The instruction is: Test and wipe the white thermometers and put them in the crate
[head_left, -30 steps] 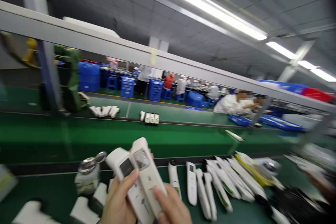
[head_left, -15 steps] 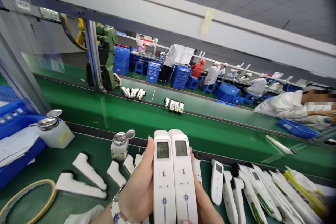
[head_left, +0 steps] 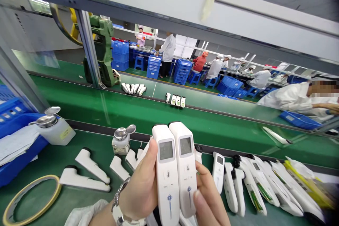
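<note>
Two white handheld thermometers stand side by side between my hands, their small screens facing me and blank. My left hand (head_left: 141, 187) is closed round the left thermometer (head_left: 167, 180), thumb along its upper edge. Fingers of my right hand (head_left: 210, 196) press the side and lower front of the right thermometer (head_left: 184, 169). The two bodies touch along their length. Behind my left hand lie more white thermometer bodies (head_left: 119, 167), and a row of others (head_left: 250, 183) lies to the right, some with green boards showing.
A tape roll (head_left: 54, 201), two pump bottles (head_left: 59, 132) (head_left: 121, 144) and a blue bin (head_left: 39, 150) are at the left. Beyond runs a green conveyor (head_left: 137, 113) carrying several thermometers. A person in white (head_left: 288, 95) works at the far right.
The screens have gone from showing characters to blank. Both thermometers have tilted slightly, and my right thumb has come up onto the front of the right one.
</note>
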The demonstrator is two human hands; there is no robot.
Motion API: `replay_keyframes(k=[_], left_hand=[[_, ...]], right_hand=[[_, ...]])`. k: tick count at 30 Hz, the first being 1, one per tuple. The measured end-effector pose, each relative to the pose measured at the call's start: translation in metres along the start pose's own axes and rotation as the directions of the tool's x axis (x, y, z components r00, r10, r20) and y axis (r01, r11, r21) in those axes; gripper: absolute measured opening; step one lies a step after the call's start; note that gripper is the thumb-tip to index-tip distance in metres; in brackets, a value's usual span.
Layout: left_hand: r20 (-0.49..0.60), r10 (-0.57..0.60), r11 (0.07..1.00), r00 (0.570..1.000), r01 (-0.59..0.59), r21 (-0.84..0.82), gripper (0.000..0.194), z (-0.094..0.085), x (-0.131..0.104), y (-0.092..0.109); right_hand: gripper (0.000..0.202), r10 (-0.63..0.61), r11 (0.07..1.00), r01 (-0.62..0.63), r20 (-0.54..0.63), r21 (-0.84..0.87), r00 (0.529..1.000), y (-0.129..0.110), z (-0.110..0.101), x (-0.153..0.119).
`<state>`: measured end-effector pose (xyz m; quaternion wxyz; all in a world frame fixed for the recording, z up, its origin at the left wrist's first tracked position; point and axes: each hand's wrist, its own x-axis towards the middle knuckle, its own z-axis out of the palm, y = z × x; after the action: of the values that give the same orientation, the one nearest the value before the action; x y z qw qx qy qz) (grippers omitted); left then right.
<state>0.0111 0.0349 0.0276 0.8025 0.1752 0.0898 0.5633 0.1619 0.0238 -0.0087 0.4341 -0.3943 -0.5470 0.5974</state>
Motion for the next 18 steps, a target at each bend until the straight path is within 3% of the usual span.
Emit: replay_keyframes(k=[4,10,12,15,18], left_hand=[[-0.057,0.008,0.995,0.998,-0.002,0.103,0.072,-0.002,0.0,-0.007],[-0.061,-0.05,0.999,0.997,0.049,-0.006,0.071,-0.004,0.002,-0.005],[-0.013,-0.093,0.992,0.996,0.091,-0.086,0.073,-0.003,0.004,-0.001],[-0.017,-0.109,0.982,0.994,0.105,-0.16,0.076,-0.004,0.007,0.005],[-0.061,-0.126,0.976,0.99,0.113,-0.187,0.076,-0.005,0.01,0.007]], right_hand=[[0.037,0.002,1.0,-0.003,-0.028,-0.027,1.0,0.0,0.004,0.011],[0.081,0.019,1.0,-0.021,0.13,0.02,0.991,-0.01,0.008,0.006],[0.071,0.031,0.998,-0.039,0.173,0.044,0.984,-0.013,0.006,0.002],[0.054,0.075,0.993,-0.087,0.136,0.083,0.988,-0.014,0.003,0.0],[0.065,0.115,0.982,-0.137,0.158,0.133,0.981,-0.014,0.001,0.004]])
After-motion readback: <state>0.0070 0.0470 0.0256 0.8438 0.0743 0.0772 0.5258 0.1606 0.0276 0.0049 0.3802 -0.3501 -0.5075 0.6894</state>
